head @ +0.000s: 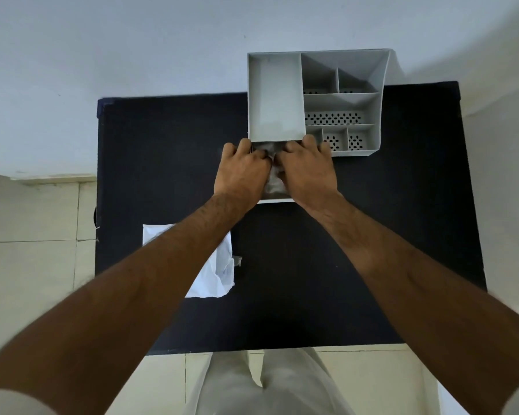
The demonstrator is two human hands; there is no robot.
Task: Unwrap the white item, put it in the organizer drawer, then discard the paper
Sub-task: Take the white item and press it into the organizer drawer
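Head view, looking down on a black table [312, 265]. Landmark: the grey organizer [312, 100] at the table's far edge.

Drawer [274, 199]: pulled out from the organizer's near side, under its large left compartment. Only a white front edge shows, nearer the person than the hands.

Left hand [243, 172] and right hand [309, 169]: side by side over the open drawer, knuckles up, fingertips against the organizer's near wall. Both are pressed down on a crumpled grey-white item [274, 182] visible in the gap between them. Grip: fingers curled down onto or around it; whether they are pinching it or only pushing cannot be told, since the backs of the hands cover the contact.

Item location: inside the drawer, directly in front of the organizer.

Paper [216, 271]: white sheet, flat but creased, well apart from the organizer, toward the near left of the table, partly hidden under the left forearm.

Judgement on handling: the item looks soft, light and compressible, folds like cloth or film; no breakage risk. It may spring up and catch the drawer opening, so hold it flat at the top. The paper looks light and limp; best taken at a free corner or bunched.

Stage, judged: item placed, drawer not yet closed, paper not yet discarded.
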